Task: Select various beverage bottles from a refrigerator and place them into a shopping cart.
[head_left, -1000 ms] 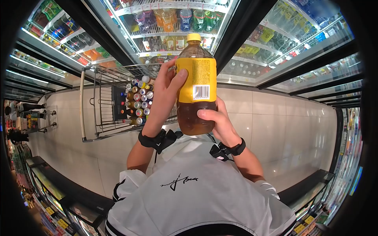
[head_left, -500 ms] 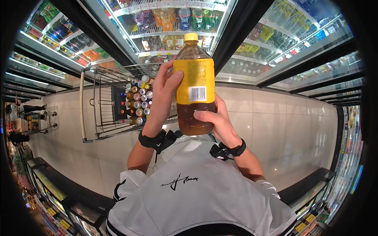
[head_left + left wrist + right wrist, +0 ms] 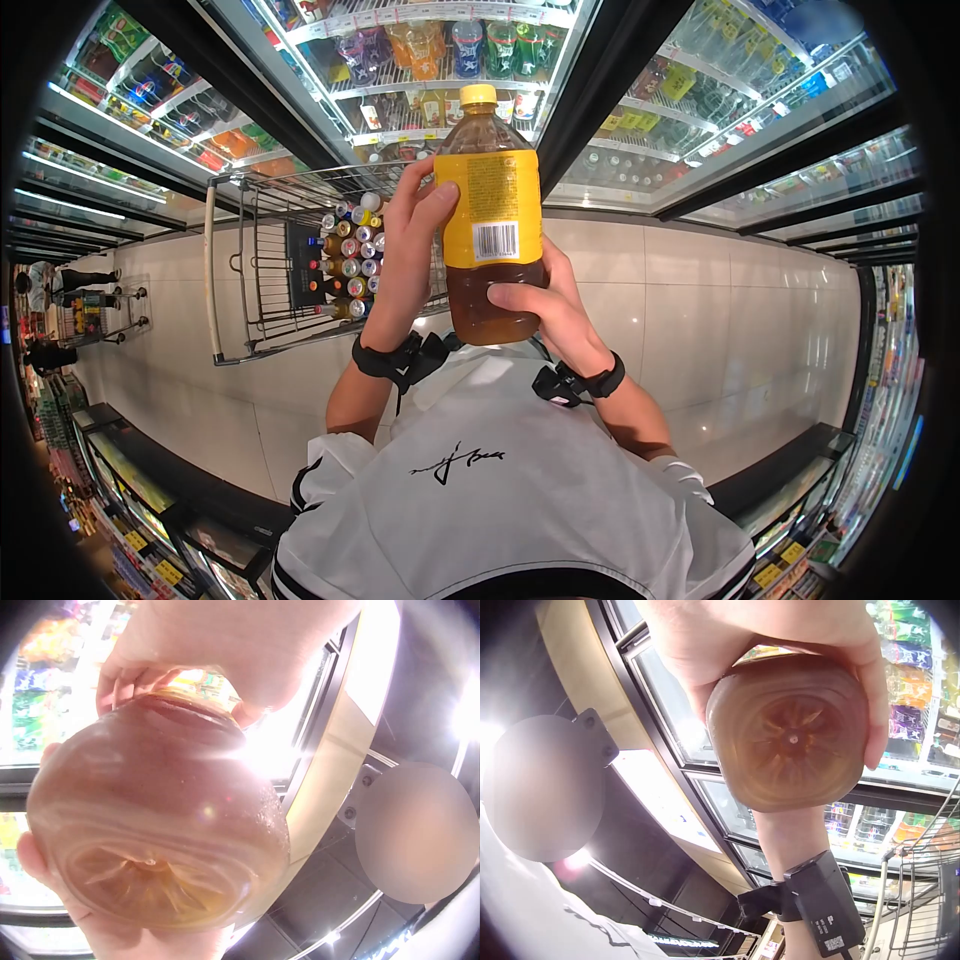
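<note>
Big plastic bottle (image 3: 491, 220) of brown drink, held between both hands, upper centre of the head view.
Smooth, clear walls, sloping shoulders, a yellow cap (image 3: 478, 96) and a yellow wraparound label (image 3: 487, 190); the squarish base is moulded with star-like ridges. The left hand (image 3: 406, 245) grips the label's left side, the right hand (image 3: 560, 305) the lower right, thumbs in front, fingers partly hidden behind. The fine print is unreadable.

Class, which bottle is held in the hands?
The large yellow-labelled bottle: left hand and right hand grip it, while the shelved bottles stand untouched.
</note>
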A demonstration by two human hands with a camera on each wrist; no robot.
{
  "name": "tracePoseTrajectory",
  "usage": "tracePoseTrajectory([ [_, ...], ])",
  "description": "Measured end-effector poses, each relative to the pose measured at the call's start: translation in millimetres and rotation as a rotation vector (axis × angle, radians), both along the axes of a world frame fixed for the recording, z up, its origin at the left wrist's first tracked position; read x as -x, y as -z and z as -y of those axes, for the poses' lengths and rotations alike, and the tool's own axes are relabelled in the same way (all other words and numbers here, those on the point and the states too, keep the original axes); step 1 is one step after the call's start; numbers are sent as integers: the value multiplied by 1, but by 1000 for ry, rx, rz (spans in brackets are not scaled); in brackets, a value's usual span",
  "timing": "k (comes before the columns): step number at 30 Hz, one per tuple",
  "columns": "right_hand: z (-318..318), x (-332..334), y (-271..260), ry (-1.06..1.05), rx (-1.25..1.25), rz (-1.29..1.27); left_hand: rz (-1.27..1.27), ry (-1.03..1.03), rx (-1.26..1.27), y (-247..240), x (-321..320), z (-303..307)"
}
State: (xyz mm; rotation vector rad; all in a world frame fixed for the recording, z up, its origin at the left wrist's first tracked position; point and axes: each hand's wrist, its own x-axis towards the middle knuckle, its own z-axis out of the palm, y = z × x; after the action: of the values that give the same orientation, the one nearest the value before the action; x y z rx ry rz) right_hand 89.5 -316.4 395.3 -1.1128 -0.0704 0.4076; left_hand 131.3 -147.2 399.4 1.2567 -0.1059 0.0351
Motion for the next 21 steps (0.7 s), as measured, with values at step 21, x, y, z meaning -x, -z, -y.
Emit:
tracePoseTrajectory([
  [21, 26, -3, -6, -166, 11, 178, -100, 365, 755, 15, 14, -11],
])
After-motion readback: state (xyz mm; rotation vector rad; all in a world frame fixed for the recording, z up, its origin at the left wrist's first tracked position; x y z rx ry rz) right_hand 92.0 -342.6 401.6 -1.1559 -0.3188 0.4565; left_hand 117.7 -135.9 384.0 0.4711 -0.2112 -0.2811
